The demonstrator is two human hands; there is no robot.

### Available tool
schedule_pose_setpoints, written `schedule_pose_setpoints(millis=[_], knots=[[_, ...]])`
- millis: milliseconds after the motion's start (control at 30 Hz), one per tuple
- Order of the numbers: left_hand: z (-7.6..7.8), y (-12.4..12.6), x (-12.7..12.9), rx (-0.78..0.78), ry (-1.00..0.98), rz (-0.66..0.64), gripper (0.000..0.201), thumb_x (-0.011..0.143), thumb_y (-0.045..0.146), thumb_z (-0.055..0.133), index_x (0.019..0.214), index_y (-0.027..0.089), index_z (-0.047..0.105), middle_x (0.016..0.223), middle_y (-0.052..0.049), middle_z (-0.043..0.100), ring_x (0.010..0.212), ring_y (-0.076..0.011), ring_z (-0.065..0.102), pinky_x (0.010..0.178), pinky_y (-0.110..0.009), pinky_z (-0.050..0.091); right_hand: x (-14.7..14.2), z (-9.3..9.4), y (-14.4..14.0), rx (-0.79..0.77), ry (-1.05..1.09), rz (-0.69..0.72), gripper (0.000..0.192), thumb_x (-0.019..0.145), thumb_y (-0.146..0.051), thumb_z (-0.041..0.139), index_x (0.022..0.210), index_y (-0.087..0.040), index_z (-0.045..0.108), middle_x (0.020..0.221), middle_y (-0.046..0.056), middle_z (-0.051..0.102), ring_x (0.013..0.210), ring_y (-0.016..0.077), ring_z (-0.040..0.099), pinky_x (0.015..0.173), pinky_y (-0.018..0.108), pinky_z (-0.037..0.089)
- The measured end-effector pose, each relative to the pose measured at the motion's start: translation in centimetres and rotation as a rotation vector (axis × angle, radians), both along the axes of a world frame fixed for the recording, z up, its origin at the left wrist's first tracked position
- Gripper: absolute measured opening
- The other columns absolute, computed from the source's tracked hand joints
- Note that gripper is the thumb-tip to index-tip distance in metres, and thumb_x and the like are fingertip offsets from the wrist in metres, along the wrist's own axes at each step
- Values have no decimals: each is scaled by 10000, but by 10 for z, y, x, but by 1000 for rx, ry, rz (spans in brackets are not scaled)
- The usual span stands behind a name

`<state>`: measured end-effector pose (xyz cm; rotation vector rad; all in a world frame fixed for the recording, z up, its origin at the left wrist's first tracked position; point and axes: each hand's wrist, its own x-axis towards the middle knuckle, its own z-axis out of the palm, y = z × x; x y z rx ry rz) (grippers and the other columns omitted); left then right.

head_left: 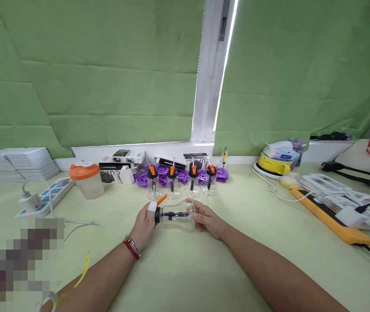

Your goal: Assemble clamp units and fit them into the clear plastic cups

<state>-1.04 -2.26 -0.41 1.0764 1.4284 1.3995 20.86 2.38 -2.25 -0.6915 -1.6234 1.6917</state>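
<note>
A clear glass bottle (178, 215) with a black cap, an orange lever and a dark rod inside lies sideways just above or on the table; I cannot tell which. My left hand (146, 223) is closed round its capped end, a white cover on the thumb. At the wide base, my right hand (208, 220) grips the glass with curled fingers. Behind them, several similar glass bottles (193, 182) stand upright in a row, each with a black top and orange lever.
Purple plastic pieces (222, 174) and printed boxes (119, 173) sit behind the row. To the left are an orange-lidded cup (89, 186), a power strip (50, 197) and stacked white boxes (22, 162). An orange-edged power strip (331, 216) and a yellow cup (271, 165) lie right.
</note>
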Motion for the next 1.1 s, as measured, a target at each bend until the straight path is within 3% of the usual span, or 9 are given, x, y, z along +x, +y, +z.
schedule_pose_setpoints(millis=[267,467,833,900,1000,1100], knots=[[-2,0,-3,-8,22,-36,354,777,549,438,750,199,489,590,63,408,522,-88,382,469,-191,339,-4,4,-7,-48,-22,-16,528,813,-478,566,1264,-221,468,686,-31,539,376,35,319,393,201,200],[-9,2,-9,12,19,-73,362,780,554,452,783,196,507,611,61,410,519,-88,388,482,-198,357,-6,4,-9,-131,23,-13,446,832,-494,530,1191,-231,497,851,13,624,345,19,306,355,201,134],[-7,2,-6,27,6,-67,386,765,573,467,774,193,537,599,64,390,524,-94,382,481,-205,344,-8,4,-9,-216,48,-24,413,838,-526,501,1100,-208,529,801,25,650,337,18,262,334,185,125],[-6,1,-7,51,13,-72,378,778,564,470,746,190,514,594,65,378,515,-86,365,471,-196,324,-9,4,-9,-233,46,-20,424,836,-530,499,1113,-209,512,828,37,666,336,23,306,337,181,143],[-4,-3,-8,146,12,-118,373,802,552,469,741,184,486,609,58,387,515,-79,357,464,-189,312,-11,3,-8,-298,74,18,488,844,-553,445,1210,-231,427,880,60,687,404,82,501,358,184,247],[-2,-6,-7,325,43,-192,371,772,514,547,938,183,517,685,32,468,548,-92,399,502,-209,364,-16,2,-10,-369,132,138,547,868,-576,346,1306,-250,317,904,81,694,577,184,652,440,233,390]])
